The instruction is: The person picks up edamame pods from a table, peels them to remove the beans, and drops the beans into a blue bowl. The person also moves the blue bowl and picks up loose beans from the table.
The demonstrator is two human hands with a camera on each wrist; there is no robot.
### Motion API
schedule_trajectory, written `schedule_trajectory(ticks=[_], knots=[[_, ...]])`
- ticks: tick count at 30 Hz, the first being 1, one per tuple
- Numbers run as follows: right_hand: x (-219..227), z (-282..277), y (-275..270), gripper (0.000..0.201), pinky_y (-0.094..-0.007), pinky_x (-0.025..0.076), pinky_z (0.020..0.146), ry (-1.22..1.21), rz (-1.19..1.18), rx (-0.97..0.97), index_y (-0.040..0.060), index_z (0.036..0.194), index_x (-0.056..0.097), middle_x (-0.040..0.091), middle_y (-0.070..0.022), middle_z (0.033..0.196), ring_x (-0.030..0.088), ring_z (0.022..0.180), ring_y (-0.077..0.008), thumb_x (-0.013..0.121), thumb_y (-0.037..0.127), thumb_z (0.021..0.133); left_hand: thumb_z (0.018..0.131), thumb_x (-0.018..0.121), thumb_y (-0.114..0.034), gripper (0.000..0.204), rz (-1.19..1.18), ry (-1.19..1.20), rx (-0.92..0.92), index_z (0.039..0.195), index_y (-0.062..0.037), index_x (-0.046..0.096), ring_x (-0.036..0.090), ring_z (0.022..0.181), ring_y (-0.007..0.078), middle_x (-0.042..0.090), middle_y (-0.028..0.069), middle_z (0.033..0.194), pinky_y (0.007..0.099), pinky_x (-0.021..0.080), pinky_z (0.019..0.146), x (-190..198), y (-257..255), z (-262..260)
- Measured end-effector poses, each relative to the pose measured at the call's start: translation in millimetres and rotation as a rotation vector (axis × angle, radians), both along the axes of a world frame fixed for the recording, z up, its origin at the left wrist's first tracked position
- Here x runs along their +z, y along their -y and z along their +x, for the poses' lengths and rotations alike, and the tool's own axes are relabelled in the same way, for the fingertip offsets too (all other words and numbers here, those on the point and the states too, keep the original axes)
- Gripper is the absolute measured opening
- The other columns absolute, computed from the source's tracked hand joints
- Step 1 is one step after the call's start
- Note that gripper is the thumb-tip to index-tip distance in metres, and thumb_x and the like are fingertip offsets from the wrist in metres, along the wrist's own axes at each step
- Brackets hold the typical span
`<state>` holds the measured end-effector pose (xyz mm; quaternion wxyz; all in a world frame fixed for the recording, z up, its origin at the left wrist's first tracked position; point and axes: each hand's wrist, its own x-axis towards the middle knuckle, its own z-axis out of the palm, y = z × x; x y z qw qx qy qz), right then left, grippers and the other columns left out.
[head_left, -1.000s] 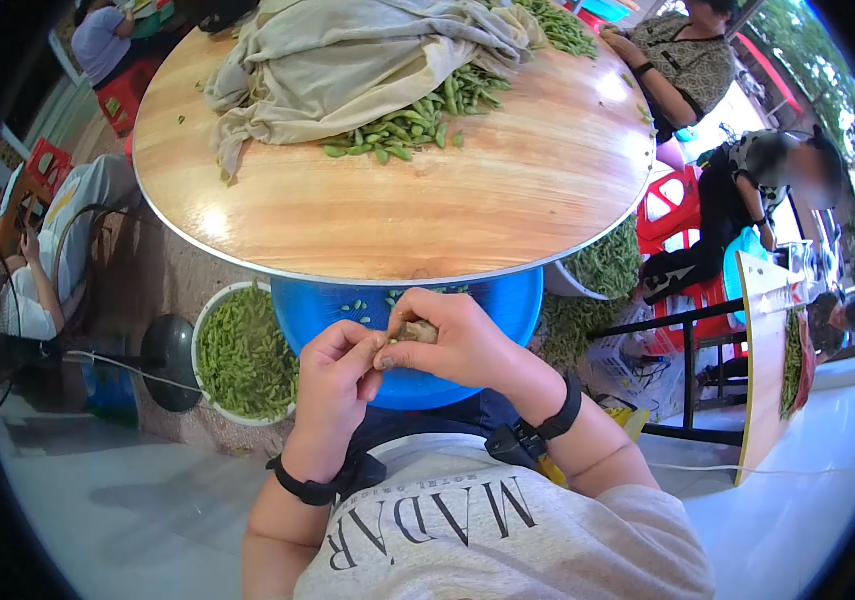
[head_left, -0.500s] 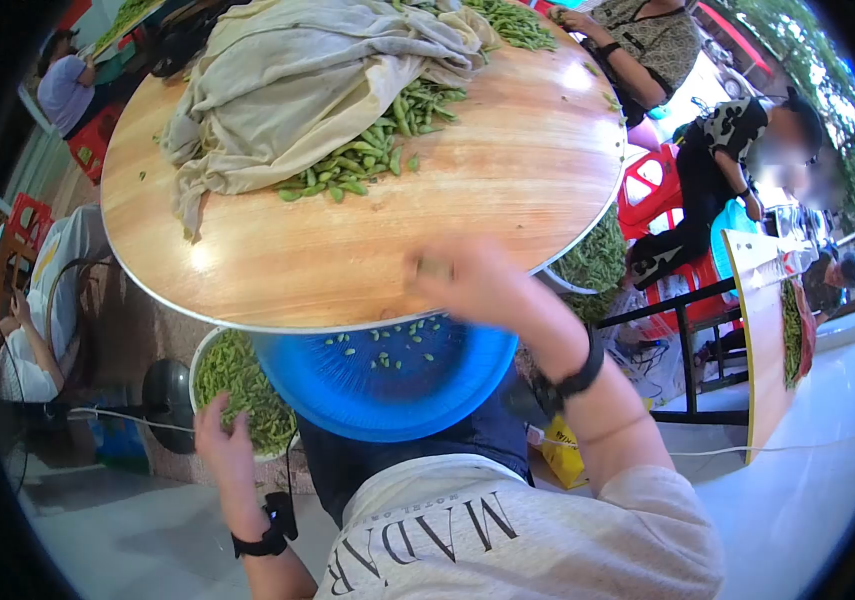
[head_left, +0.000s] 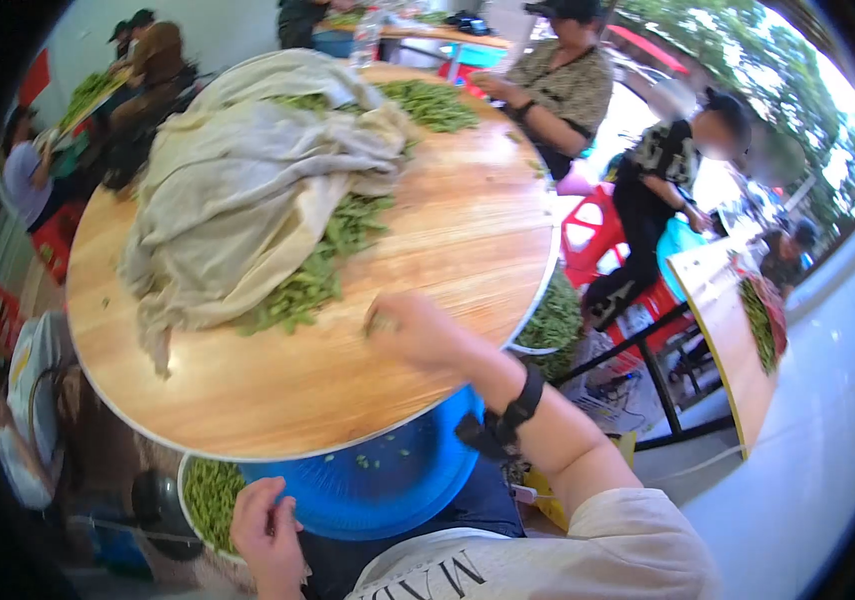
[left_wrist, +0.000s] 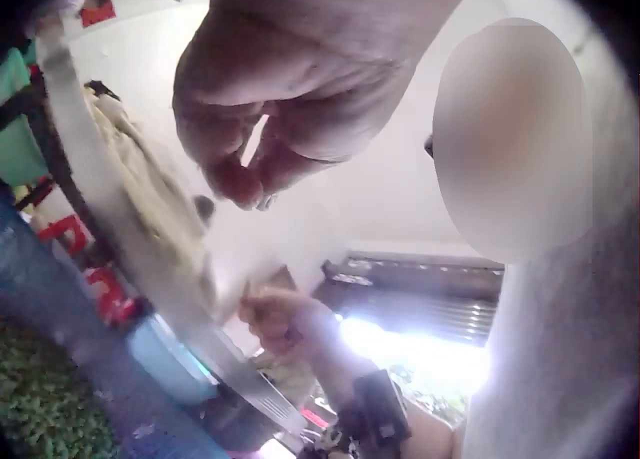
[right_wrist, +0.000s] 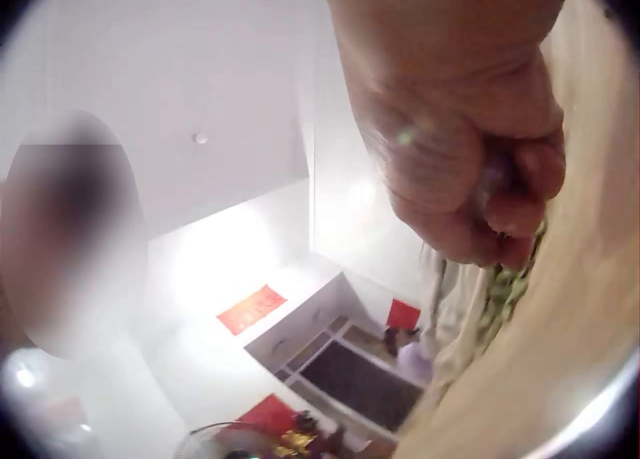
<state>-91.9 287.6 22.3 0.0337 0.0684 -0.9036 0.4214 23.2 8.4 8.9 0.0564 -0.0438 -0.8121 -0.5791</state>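
My right hand [head_left: 416,335] reaches over the round wooden table [head_left: 248,400], its fingers curled around a small greyish thing [right_wrist: 494,175], mostly hidden, whose kind I cannot tell. Just beyond it, green bean pods [head_left: 313,285] spill from under a pale cloth [head_left: 238,190]. My left hand [head_left: 268,535] hangs at the near side, between a blue basin [head_left: 438,450] and a white tub [head_left: 184,500]. In the left wrist view, its thumb and fingers bend loosely, with a gap and nothing visible between them. Several shelled beans [head_left: 363,462] lie in the basin.
Green pods [head_left: 216,500] fill the white tub at the left. Another heap of pods [head_left: 553,320] stands beyond the table's right edge. A person [head_left: 558,90] sits across the table; another sits near red stools [head_left: 593,235]. A bottle [head_left: 365,40] stands at the back.
My hands were together over the basin, then parted: the right went out over the table toward the pods, the left dropped back toward the tub. The head view has swung, bringing more background in.
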Motion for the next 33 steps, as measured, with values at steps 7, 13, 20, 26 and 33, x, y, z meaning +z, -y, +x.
schedule_trajectory(ticks=[7,13,20,26,33], knots=[[3.5,86.1,37.0,0.018,-0.029,0.041,0.048,0.52,-0.417,0.385,0.0006,0.076,0.058,0.057,-0.0093,0.062,0.052,0.053,-0.0166,0.058,0.015,0.066,0.066,0.064,0.008,0.029,-0.352,-0.502,-0.389,0.093,0.0012,0.061,0.059,0.062,0.024,0.059,0.016,0.089,0.0288,0.048,0.053,5.0,-55.6,-4.5],[-10.0,110.1,40.0,0.023,-0.0214,0.035,0.042,0.633,-0.708,0.358,0.001,0.075,0.057,0.053,-0.0023,0.059,0.045,0.048,-0.0066,0.057,0.024,0.08,0.073,0.06,0.005,0.014,-0.251,-0.429,-0.362,0.087,0.0017,0.062,0.054,0.053,0.0192,0.058,0.0119,0.068,0.0273,0.043,0.048,-0.9,-55.2,2.3],[-17.0,125.7,54.7,0.032,-0.023,0.036,0.045,0.524,-0.739,0.302,0.0021,0.077,0.054,0.05,-0.0027,0.062,0.043,0.05,-0.0078,0.043,0.03,0.091,0.081,0.054,0.003,0.011,0.081,0.022,-0.212,0.09,0.0036,0.061,0.045,0.048,0.0075,0.054,0.0042,0.062,0.0201,0.036,0.044,-30.6,-45.1,6.2],[-6.1,124.8,53.3,0.019,-0.0222,0.036,0.045,0.556,-0.771,0.294,0.0036,0.085,0.053,0.05,-0.0005,0.066,0.045,0.054,-0.0083,0.045,0.021,0.087,0.079,0.058,0.002,0.005,-0.056,-0.158,-0.175,0.084,0.002,0.06,0.042,0.045,0.0045,0.051,0.0014,0.059,0.0188,0.031,0.04,-26.7,-53.7,15.2],[-5.9,122.1,57.0,0.032,-0.0186,0.031,0.043,0.701,-0.866,0.255,0.004,0.082,0.051,0.049,-0.0018,0.063,0.038,0.049,-0.0054,0.041,0.032,0.092,0.074,0.06,0.008,0.012,-0.01,-0.18,-0.161,0.085,0.0035,0.061,0.05,0.056,0.0079,0.055,0.005,0.069,0.0198,0.04,0.049,-4.8,-58.6,18.9]])
